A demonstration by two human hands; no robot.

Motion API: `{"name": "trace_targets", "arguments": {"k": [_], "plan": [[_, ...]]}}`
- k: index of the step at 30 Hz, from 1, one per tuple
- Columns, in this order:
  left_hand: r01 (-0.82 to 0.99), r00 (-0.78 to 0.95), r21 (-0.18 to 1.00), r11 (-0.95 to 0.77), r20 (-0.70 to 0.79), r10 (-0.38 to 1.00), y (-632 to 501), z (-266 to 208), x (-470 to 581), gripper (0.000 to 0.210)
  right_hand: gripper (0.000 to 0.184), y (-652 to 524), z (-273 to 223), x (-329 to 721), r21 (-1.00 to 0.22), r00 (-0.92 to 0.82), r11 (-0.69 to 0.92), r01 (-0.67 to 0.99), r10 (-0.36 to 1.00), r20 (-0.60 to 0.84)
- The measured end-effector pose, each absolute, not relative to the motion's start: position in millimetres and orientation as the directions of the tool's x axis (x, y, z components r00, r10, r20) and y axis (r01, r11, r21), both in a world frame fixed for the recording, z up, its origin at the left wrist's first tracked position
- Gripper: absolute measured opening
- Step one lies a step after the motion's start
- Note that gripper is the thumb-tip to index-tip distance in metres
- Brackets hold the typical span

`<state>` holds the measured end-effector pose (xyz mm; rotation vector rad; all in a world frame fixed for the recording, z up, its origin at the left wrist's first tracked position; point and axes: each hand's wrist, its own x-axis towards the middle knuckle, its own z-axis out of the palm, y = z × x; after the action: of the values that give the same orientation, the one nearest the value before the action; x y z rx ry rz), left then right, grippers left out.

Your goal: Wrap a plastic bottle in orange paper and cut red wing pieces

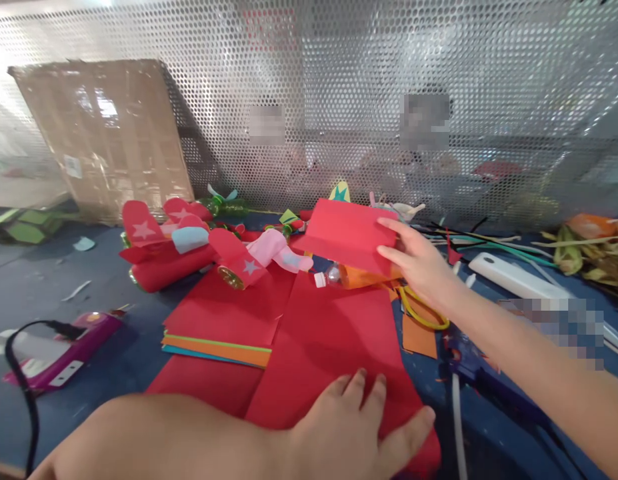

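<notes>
My left hand [356,427] lies palm down with fingers spread on a large red paper sheet [333,333]. My right hand [416,263] pinches the right edge of a smaller folded red paper piece [346,230], raised above the far end of that sheet. Partly hidden under the folded piece is a plastic bottle [333,275] with a white cap and an orange wrap. To the left, a stack of colored paper [223,313] has red on top. Paper-covered bottle planes with stars, one red [171,267] and one with pink parts [239,263], stand beyond the stack.
A purple power strip [71,350] with a black cord sits at left. On the right are a blue glue gun [493,380], yellow scissor handles [423,313] and a white device [519,277]. Cardboard [109,133] leans against a perforated metal screen [339,87].
</notes>
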<state>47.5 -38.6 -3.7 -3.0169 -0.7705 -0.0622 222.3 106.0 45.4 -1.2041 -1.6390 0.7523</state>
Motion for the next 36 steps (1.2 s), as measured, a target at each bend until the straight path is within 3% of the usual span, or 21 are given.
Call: {"name": "trace_targets", "arguments": {"k": [2, 8, 14, 17, 20, 23, 28, 32, 36], "plan": [[0.485, 0.875, 0.065, -0.872, -0.039, 0.483, -33.7, 4.2, 47.6, 0.078, 0.054, 126.7, 44.1, 208.1, -0.814, -0.131, 0.342, 0.47, 0.939, 0.319], [0.475, 0.879, 0.234, -0.848, -0.165, 0.447, -28.5, 3.7, 45.2, 0.07, 0.047, 124.6, 53.8, 195.0, -0.525, -0.298, 0.403, 0.75, 0.914, 0.276], [0.449, 0.894, 0.227, -0.864, -0.117, 0.433, -29.1, -1.6, 43.0, 0.08, 0.018, 75.9, 47.4, 219.0, -0.261, -0.353, 0.38, 0.887, 0.924, 0.145], [0.459, 0.888, 0.228, -0.859, -0.103, 0.447, -31.3, -3.7, 43.4, 0.076, 0.029, 61.9, 33.8, 227.2, -0.197, -0.378, 0.385, 0.902, 0.923, 0.074], [0.466, 0.885, 0.239, -0.852, -0.111, 0.453, -31.8, -3.1, 44.3, 0.073, 0.045, 58.6, 24.4, 231.7, -0.169, -0.371, 0.372, 0.913, 0.928, 0.037], [0.485, 0.872, 0.244, -0.84, -0.203, 0.445, -29.6, 1.7, 45.9, 0.071, 0.05, 62.1, 21.7, 235.3, -0.16, -0.352, 0.346, 0.924, 0.936, -0.005], [0.497, 0.867, 0.227, -0.838, -0.178, 0.466, -27.0, 11.5, 49.7, 0.068, 0.046, 70.3, 19.2, 241.2, -0.191, -0.342, 0.331, 0.924, 0.939, -0.028], [0.492, 0.866, 0.161, -0.856, -0.197, 0.46, -31.0, 16.9, 51.5, 0.066, 0.031, 69.3, 12.6, 241.8, -0.276, -0.373, 0.365, 0.889, 0.928, 0.028], [0.465, 0.885, 0.096, -0.88, -0.088, 0.458, -34.1, 3.8, 47.4, 0.059, 0.032, 54.4, 17.3, 237.8, -0.39, -0.4, 0.398, 0.831, 0.913, 0.08]]}}
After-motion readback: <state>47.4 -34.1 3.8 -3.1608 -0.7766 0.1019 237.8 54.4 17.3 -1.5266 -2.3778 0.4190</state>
